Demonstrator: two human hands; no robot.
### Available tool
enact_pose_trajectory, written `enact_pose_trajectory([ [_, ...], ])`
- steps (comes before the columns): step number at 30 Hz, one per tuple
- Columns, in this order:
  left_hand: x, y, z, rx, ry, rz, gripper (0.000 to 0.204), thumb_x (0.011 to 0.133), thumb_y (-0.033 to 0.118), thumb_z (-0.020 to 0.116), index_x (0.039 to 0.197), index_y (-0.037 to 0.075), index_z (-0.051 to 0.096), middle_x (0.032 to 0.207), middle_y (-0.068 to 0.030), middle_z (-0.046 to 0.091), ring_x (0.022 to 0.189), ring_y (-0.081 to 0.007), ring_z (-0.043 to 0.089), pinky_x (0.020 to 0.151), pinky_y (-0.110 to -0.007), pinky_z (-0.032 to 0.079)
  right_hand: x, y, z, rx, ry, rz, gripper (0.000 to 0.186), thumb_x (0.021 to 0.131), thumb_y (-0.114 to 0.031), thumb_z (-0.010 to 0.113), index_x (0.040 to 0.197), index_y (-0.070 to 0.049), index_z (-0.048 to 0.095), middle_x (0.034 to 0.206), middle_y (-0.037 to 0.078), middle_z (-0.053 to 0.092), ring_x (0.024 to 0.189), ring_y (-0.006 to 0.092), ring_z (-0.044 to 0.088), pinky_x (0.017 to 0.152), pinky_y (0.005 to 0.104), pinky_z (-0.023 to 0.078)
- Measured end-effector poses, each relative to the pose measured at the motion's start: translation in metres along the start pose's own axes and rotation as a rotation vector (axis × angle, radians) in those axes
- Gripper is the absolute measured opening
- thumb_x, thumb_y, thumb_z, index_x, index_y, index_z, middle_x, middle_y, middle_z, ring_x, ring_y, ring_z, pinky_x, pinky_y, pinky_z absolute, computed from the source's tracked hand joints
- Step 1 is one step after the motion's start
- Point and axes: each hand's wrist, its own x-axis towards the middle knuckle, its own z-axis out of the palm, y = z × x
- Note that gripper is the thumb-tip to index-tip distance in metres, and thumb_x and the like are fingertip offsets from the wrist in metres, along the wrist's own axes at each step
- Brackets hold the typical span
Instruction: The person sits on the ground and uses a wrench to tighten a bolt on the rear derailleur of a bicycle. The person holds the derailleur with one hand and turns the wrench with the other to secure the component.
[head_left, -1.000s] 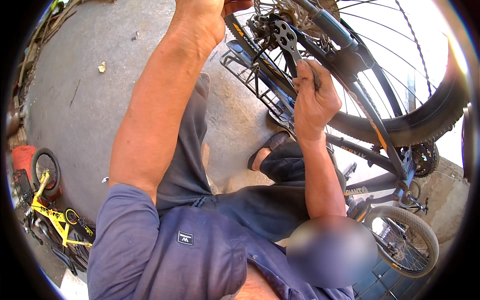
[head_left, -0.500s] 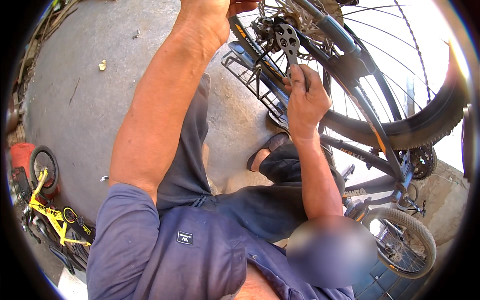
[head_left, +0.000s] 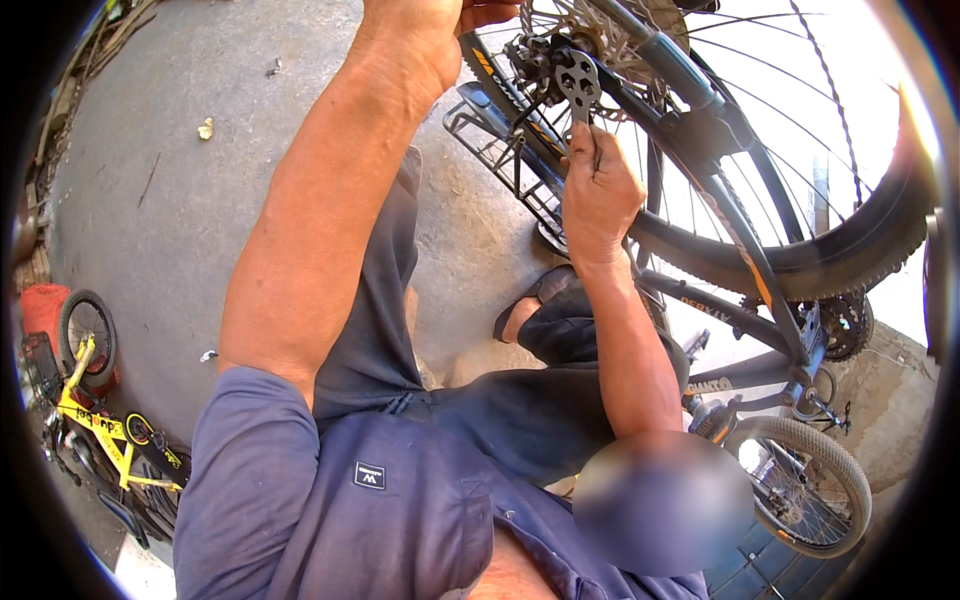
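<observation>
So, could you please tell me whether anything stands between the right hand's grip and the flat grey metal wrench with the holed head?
Nothing visible does: the bare right hand closes directly around the handle of the wrench, below its holed head.

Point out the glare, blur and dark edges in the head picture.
Head view, upper right: glare washes out the background beyond the large bicycle tyre; head view, lower right: a round patch is blurred beyond recognition; head view, outer rim: a curved black border swallows the corners; head view, upper middle: the wrench in the right hand looks fairly sharp.
</observation>
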Motion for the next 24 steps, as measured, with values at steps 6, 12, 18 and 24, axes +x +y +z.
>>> enact_pose_trajectory([
  [6,0.001,0.000,-0.002,-0.012,-0.006,0.003,0.041,0.105,0.044,0.043,0.091,0.008,0.058,0.076,-0.0081,0.065,0.064,-0.0224,0.066,0.059,-0.035,0.054,0.002,-0.006,-0.008,0.055,0.065,0.015,0.016,0.091,-0.020,0.073,0.093,-0.004,0.071,0.070,0.012,0.066,0.059,0.0214,0.063,0.059,0.0310,0.049],
  [12,-0.006,0.001,0.001,0.001,0.005,0.029,0.041,0.105,0.043,0.043,0.091,0.007,0.058,0.076,-0.0083,0.065,0.065,-0.0223,0.066,0.059,-0.035,0.054,0.002,-0.016,-0.024,0.167,0.103,0.003,0.016,0.087,-0.015,0.078,0.091,-0.001,0.071,0.069,0.012,0.066,0.059,0.0172,0.061,0.059,0.0284,0.048],
  [18,-0.005,-0.001,0.002,0.005,0.001,0.039,0.041,0.105,0.044,0.043,0.091,0.007,0.058,0.076,-0.0087,0.066,0.065,-0.0225,0.066,0.059,-0.035,0.054,0.014,-0.034,-0.036,0.187,0.204,-0.197,0.013,0.081,-0.009,0.081,0.088,-0.003,0.072,0.074,0.010,0.066,0.060,0.0181,0.061,0.058,0.0287,0.049],
  [24,-0.001,-0.001,0.001,0.003,-0.004,0.000,0.042,0.105,0.044,0.043,0.091,0.008,0.058,0.075,-0.0083,0.065,0.064,-0.0226,0.066,0.059,-0.035,0.054,0.029,-0.046,-0.046,0.017,0.328,-0.566,0.013,0.078,-0.005,0.082,0.087,-0.006,0.073,0.074,0.006,0.066,0.059,0.0179,0.061,0.054,0.0284,0.049],
])
